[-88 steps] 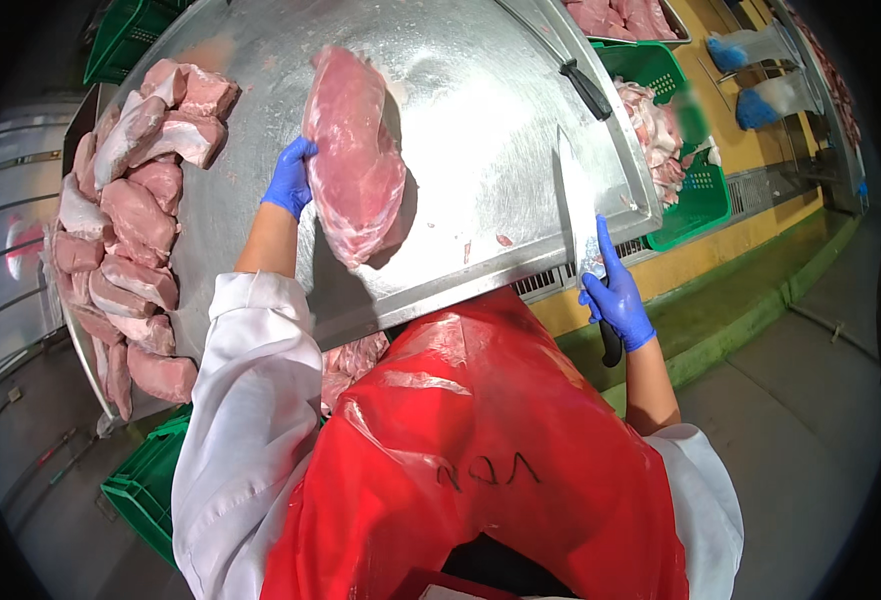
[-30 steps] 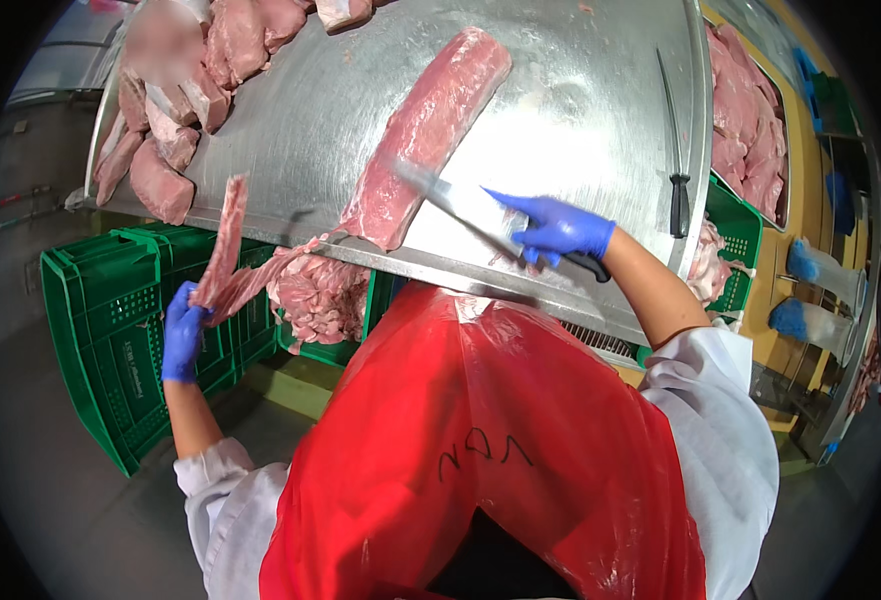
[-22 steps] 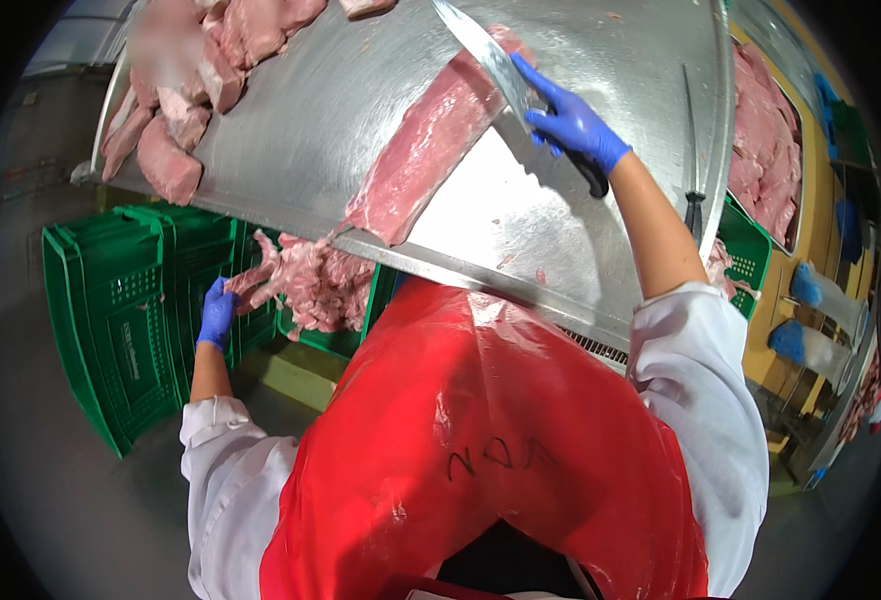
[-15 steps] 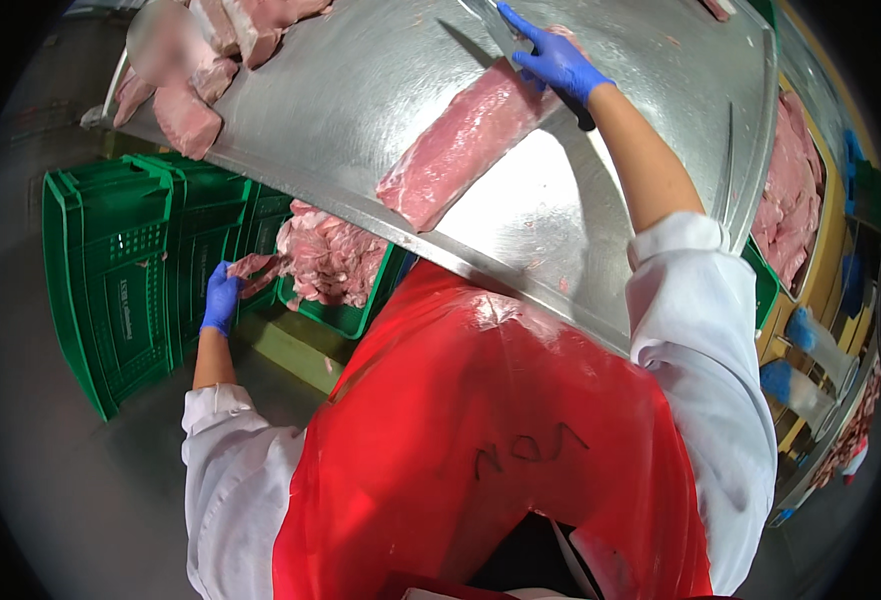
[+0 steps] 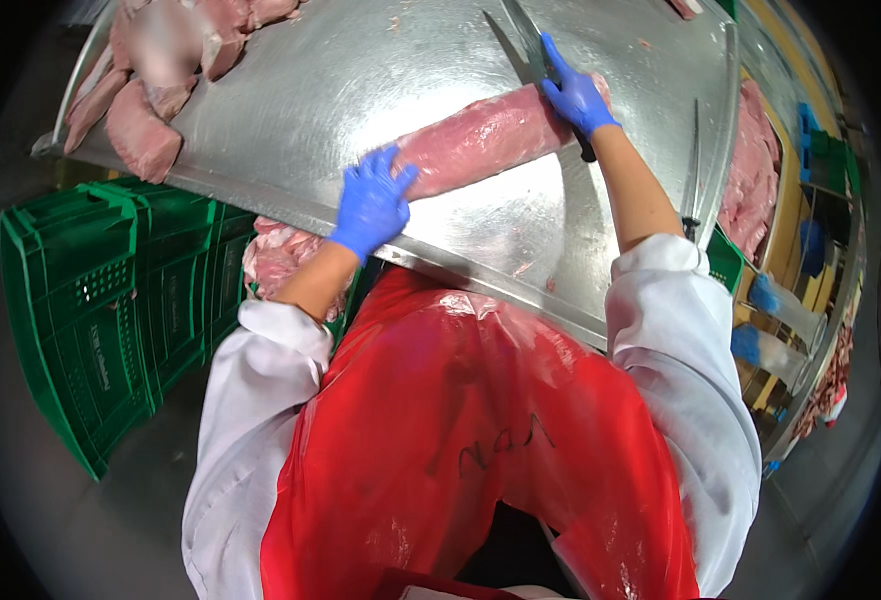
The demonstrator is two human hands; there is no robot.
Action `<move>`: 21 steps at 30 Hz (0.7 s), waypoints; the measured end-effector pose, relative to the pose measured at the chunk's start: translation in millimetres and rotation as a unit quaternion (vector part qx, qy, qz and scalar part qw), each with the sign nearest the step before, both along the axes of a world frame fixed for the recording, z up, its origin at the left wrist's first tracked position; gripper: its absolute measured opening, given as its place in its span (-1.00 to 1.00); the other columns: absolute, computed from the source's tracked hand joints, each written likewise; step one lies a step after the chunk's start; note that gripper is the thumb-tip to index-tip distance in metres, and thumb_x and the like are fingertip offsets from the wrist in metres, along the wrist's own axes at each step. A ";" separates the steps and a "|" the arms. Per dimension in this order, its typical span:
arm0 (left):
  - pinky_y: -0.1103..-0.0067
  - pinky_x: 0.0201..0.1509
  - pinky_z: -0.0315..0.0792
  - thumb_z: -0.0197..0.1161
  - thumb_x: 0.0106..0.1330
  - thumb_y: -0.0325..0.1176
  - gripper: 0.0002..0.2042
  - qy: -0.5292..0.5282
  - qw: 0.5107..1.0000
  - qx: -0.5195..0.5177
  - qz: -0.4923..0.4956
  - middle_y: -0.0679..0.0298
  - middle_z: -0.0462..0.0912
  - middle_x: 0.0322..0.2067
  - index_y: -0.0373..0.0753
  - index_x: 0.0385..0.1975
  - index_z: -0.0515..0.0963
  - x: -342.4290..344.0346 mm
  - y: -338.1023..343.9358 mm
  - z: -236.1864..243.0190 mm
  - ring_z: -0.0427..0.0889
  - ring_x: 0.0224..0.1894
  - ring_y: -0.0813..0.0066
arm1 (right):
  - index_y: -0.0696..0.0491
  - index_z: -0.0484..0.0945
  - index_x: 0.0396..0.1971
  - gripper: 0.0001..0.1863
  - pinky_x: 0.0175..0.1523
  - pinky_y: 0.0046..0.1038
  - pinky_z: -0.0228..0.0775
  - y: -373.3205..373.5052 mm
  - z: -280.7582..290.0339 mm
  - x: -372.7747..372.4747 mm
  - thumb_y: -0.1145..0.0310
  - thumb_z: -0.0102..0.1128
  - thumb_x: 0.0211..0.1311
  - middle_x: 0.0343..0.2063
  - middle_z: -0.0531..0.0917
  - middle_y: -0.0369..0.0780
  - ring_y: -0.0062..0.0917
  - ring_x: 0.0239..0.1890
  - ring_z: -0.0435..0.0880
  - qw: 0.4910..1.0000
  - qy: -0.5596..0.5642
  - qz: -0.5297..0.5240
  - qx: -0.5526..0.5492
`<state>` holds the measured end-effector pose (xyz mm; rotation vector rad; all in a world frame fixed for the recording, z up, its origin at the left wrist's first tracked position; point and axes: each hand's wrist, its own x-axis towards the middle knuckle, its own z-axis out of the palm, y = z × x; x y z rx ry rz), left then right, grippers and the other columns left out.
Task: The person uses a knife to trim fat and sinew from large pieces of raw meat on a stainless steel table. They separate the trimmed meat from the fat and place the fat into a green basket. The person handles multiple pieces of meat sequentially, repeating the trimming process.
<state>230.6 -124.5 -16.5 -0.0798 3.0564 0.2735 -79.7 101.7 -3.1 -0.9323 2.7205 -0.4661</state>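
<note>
A long pink pork loin lies slantwise on the metal worktable. My left hand, in a blue glove, is closed over its near left end, thumb and fingers on the meat. At the far right end my right hand, gloved the same way, holds a knife and rests against the loin. The blade points away from me, and its dark handle shows below the palm. Fingers partly hide how the handle is gripped.
Several meat pieces lie at the table's far left. Beside the near edge stand green crates and a heap of trimmings, partly behind my left forearm. At right are a thin metal rod and a container of meat.
My left hand has come up from the trimmings crate, where it held a meat strip, onto the loin. The loin's near end has swung away from the table edge. My right hand keeps the knife.
</note>
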 end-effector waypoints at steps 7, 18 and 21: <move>0.16 0.33 0.32 0.22 0.25 -0.35 -0.42 0.065 0.997 0.037 0.021 -0.03 0.36 0.31 -0.03 0.34 0.38 -79.8 -64.4 -9.1 0.39 0.30 -0.04 | -0.32 -0.13 0.57 -0.11 -0.38 -0.48 0.57 69.8 0.9 85.6 0.41 0.14 0.37 -0.51 0.69 -0.18 -0.58 -0.55 0.66 0.933 -0.177 -0.213 -0.228; 0.26 0.53 0.11 0.16 0.42 -0.20 -0.36 -0.023 0.904 0.418 -0.089 -0.12 0.24 0.38 -0.30 0.43 0.16 -1.0 89.5 -48.8 0.22 0.44 -0.06 | -0.29 -0.09 0.55 -0.11 -0.04 -0.15 0.59 17.7 3.4 108.2 0.32 0.08 0.23 -0.26 0.73 0.11 -0.04 -0.29 0.76 0.986 -0.081 -0.071 -0.125; 0.27 0.39 0.32 0.17 0.43 -0.27 -0.49 -0.045 0.901 0.420 -0.094 -0.08 0.43 0.24 -0.31 0.33 0.32 11.0 62.2 -32.2 0.43 0.30 0.01 | -0.26 -0.05 0.54 -0.15 -0.05 -0.11 0.57 -33.2 23.6 90.4 0.34 0.00 0.24 -0.24 0.70 0.15 -0.02 -0.28 0.75 0.989 -0.132 -0.052 -0.034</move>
